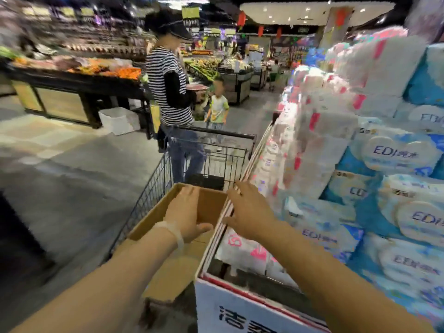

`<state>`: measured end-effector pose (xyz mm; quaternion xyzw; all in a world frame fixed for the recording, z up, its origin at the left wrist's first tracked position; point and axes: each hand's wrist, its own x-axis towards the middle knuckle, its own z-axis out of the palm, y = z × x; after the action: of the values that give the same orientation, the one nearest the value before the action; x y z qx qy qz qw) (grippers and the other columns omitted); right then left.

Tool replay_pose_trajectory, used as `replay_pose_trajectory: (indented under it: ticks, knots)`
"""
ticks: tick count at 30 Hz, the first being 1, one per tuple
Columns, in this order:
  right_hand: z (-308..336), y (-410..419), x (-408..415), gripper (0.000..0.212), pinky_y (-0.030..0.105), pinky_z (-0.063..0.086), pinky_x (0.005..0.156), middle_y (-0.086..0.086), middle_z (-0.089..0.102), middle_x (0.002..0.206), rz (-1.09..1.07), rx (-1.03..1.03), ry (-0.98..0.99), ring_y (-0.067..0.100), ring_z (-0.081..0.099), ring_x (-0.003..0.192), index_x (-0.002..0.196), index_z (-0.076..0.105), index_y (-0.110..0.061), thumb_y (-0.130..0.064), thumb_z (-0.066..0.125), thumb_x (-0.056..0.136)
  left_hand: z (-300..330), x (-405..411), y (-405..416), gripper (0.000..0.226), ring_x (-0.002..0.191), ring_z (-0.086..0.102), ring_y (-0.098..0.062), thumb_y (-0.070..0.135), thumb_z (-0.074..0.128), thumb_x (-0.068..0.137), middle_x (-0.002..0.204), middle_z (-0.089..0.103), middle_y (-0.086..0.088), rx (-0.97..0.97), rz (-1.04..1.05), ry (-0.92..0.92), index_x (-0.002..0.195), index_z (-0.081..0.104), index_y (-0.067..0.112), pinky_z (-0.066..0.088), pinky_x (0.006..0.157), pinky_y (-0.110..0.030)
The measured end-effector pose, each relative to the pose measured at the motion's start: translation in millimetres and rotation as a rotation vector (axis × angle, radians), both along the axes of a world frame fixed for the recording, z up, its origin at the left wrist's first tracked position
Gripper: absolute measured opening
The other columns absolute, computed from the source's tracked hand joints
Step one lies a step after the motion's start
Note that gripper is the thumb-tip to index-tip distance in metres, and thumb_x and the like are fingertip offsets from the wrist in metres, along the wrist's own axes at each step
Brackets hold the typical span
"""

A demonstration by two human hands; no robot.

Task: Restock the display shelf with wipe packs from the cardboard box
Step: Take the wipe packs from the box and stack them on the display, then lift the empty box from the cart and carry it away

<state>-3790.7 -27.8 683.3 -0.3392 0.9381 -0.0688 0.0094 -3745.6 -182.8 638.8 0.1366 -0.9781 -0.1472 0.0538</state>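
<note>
Two hands, left (186, 212) and right (249, 211), fingers straight, empty, above cardboard box (156, 217) in cart (153, 186); grey shop floor (72, 169) left.

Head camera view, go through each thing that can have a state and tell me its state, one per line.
cardboard box: open, sitting in the cart
shopping cart: holds the box
left hand: open, empty, over the box
right hand: open, empty, over the display bin's edge
display bin: partly filled with packs
</note>
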Motion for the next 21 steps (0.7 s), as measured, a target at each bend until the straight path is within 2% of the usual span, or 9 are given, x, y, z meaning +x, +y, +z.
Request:
replay_pose_trajectory:
  ticks: [3, 7, 10, 14, 16, 18, 21]
  knots:
    - [-35, -58, -4, 0.057, 0.040, 0.032, 0.111, 0.010, 0.035, 0.146, 0.007, 0.016, -0.080, 0.028, 0.030, 0.134, 0.136, 0.042, -0.017, -0.042, 0.059, 0.088, -25, 20, -67, 0.108, 0.148, 0.010, -0.023, 0.053, 0.069, 0.076, 0.161, 0.009, -0.005, 0.035, 0.129, -0.097, 0.153, 0.004, 0.016, 0.017, 0.121, -0.038]
    - [-81, -120, -8, 0.059, 0.046, 0.022, 0.119, 0.009, 0.025, 0.154, 0.040, 0.065, -0.197, 0.032, 0.016, 0.145, 0.143, 0.034, -0.019, -0.037, 0.056, 0.092, -56, 33, -125, 0.108, 0.150, 0.001, -0.024, 0.055, 0.066, 0.078, 0.162, 0.001, -0.005, 0.053, 0.238, -0.234, 0.153, -0.001, 0.014, 0.015, 0.122, -0.041]
    - [-106, -152, -17, 0.055, 0.046, 0.027, 0.116, 0.008, 0.031, 0.148, 0.043, 0.085, -0.244, 0.031, 0.022, 0.141, 0.140, 0.037, -0.020, -0.035, 0.057, 0.091, -81, 28, -153, 0.108, 0.150, 0.001, -0.023, 0.053, 0.068, 0.078, 0.161, 0.001, -0.003, 0.117, 0.277, -0.283, 0.153, 0.000, 0.015, 0.014, 0.122, -0.040]
    - [-133, -184, -46, 0.060, 0.044, 0.027, 0.114, 0.010, 0.031, 0.148, -0.002, 0.150, -0.310, 0.032, 0.023, 0.141, 0.143, 0.033, -0.017, -0.040, 0.056, 0.091, -101, 1, -182, 0.101, 0.147, 0.012, -0.023, 0.050, 0.069, 0.079, 0.158, 0.014, -0.004, 0.131, 0.253, -0.301, 0.151, 0.009, 0.014, 0.020, 0.119, -0.037]
    - [-146, -200, -69, 0.062, 0.045, 0.025, 0.115, 0.011, 0.027, 0.150, -0.039, 0.186, -0.342, 0.033, 0.019, 0.142, 0.145, 0.030, -0.016, -0.034, 0.056, 0.092, -111, -19, -197, 0.102, 0.148, 0.010, -0.024, 0.049, 0.069, 0.078, 0.159, 0.012, -0.005, 0.146, 0.238, -0.312, 0.152, 0.008, 0.014, 0.019, 0.120, -0.037]
    - [-161, -217, -94, 0.058, 0.045, 0.027, 0.114, 0.011, 0.030, 0.148, -0.072, 0.194, -0.361, 0.033, 0.023, 0.140, 0.143, 0.033, -0.017, -0.031, 0.057, 0.092, -120, -41, -213, 0.105, 0.149, 0.007, -0.024, 0.049, 0.069, 0.079, 0.160, 0.007, -0.005, 0.173, 0.224, -0.328, 0.153, 0.003, 0.016, 0.016, 0.122, -0.039]
    - [-180, -241, -129, 0.061, 0.045, 0.026, 0.115, 0.010, 0.031, 0.149, -0.136, 0.201, -0.420, 0.032, 0.024, 0.141, 0.143, 0.034, -0.018, -0.037, 0.059, 0.091, -134, -78, -236, 0.097, 0.144, 0.022, -0.023, 0.047, 0.071, 0.078, 0.155, 0.020, -0.004, 0.204, 0.208, -0.348, 0.150, 0.014, 0.018, 0.025, 0.119, -0.038]
